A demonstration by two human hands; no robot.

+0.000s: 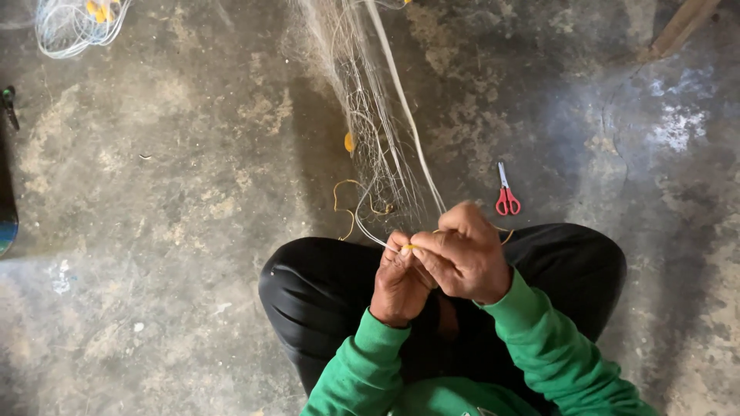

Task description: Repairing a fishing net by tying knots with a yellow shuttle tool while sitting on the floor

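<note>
Fine translucent net (370, 115), rough matt concrete floor (177, 231)

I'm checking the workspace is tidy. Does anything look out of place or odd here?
Nothing looks damaged. The red-handled scissors lie loose on the concrete floor beside the person's knee, and yellow cord curls slack under the fishing net.

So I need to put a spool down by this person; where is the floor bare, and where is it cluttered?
Bare concrete floor lies left of the knees, between them and the net coil; more lies right of the scissors. Crowded: ahead of both hands, left hand and right hand, under the net and yellow twine.
</note>
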